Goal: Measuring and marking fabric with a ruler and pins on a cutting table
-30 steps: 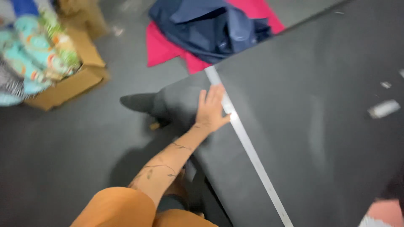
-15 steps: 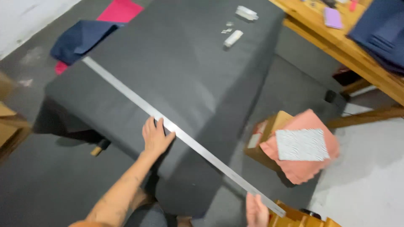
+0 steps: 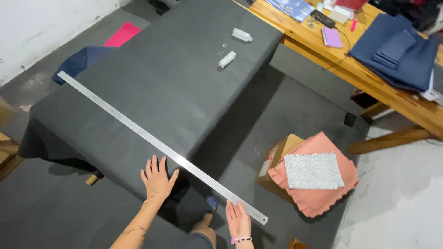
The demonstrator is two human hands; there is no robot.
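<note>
Nearest of all, the right hand [image 3: 238,220] lies flat with fingers together and a beaded band at the wrist, its fingertips touching the near end of a long metal ruler [image 3: 157,143]; it grips nothing. Just to its left and a little farther off, the left hand [image 3: 157,179] is spread open, palm down, pressing on the near edge of the dark grey cloth [image 3: 161,87] right beside the ruler, and it too clasps nothing. The two hands are apart, with the ruler's near part between them. The ruler lies flat on the cloth, running on a slant from the near right, where its tip overhangs the edge of the table, to the far left corner of the cloth. The cloth covers the whole table and hangs over its near and left sides. To the right, on the floor, a cardboard box [image 3: 279,157] bears folded salmon-pink fabric [image 3: 318,196] with a grey patterned piece [image 3: 313,170] lying on top. Farther up the cloth sit two small white blocks [image 3: 227,59] [image 3: 242,34], near each other. Beyond the table's far left, navy fabric [image 3: 76,64] and pink fabric [image 3: 121,34] lie on the floor. At the far right a wooden bench [image 3: 369,78] holds folded navy cloth [image 3: 397,53] and small items.
</note>
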